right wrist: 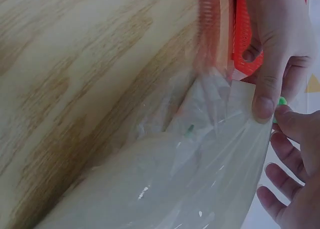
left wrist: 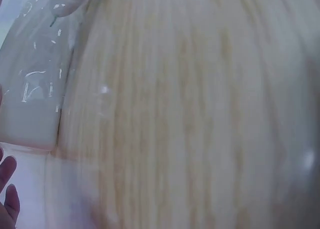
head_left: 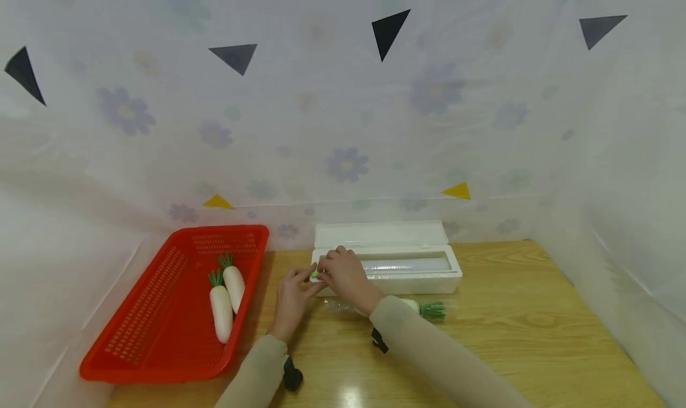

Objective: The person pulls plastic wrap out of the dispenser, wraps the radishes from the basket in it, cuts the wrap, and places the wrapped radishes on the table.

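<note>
A white cling film box [head_left: 396, 284] stands on the table with its lid raised and a roll inside. At its left end, my right hand [head_left: 345, 277] pinches a small green slider [right wrist: 282, 101], its other fingers loosely spread. My left hand [head_left: 292, 298] grips that same end, its thumb [right wrist: 263, 106] on the front edge beside the slider. Clear film [right wrist: 215, 144] hangs down the front of the box. Before it lies a white radish [head_left: 412, 305] with green leaves, in the film and partly hidden by my right arm; its tail [left wrist: 65, 6] appears in the left wrist view.
To the left stands a red plastic basket [head_left: 152, 336] with perforated sides. Two white radishes [head_left: 221, 312] with green tops lie inside it, along its right wall. Behind the wooden table [head_left: 536, 324], a flower-patterned white curtain [head_left: 289, 122] hangs close to the box.
</note>
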`<state>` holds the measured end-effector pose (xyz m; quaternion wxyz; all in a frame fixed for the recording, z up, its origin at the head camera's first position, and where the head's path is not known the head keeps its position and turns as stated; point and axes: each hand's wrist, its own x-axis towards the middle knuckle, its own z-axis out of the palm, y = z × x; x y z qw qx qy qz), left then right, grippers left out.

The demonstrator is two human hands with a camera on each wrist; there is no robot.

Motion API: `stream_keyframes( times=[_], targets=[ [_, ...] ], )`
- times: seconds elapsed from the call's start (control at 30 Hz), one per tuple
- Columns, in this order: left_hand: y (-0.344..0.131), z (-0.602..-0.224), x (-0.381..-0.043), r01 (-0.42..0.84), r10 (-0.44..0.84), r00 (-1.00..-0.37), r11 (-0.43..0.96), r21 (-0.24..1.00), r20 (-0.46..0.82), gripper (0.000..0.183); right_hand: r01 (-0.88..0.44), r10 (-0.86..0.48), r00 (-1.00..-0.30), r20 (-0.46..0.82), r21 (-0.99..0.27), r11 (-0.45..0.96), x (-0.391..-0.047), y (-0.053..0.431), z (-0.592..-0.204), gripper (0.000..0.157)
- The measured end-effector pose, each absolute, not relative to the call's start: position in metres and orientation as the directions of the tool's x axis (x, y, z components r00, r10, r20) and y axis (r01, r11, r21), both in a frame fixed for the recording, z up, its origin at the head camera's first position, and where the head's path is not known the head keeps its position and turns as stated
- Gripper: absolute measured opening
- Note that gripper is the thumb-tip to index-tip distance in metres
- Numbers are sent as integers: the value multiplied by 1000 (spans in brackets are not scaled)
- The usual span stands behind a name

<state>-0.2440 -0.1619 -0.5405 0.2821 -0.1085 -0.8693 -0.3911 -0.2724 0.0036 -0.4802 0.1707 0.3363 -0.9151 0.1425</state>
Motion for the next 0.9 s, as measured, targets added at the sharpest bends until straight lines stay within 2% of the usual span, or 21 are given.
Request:
stream_keyframes(
  times=[0.33,0.6,0.73,0.9],
  targets=[
    [-161,-537,-243,345,-76,-862,636,691,501,53,-661,-580,-730,361,-158,733,-272,10,-474,14],
    [-160,-534,-242,296,-69,-902,620,726,427,55,-707,-618,-675,404,-115,698,-272,20,-468,12],
    [-160,-533,-242,283,-75,-908,617,734,413,55,-729,-636,-636,436,-72,680,-273,27,-470,11],
    [-161,-534,-243,284,-80,-905,617,734,417,56,-750,-638,-610,471,-81,657,-277,39,-470,9]
  ],
)
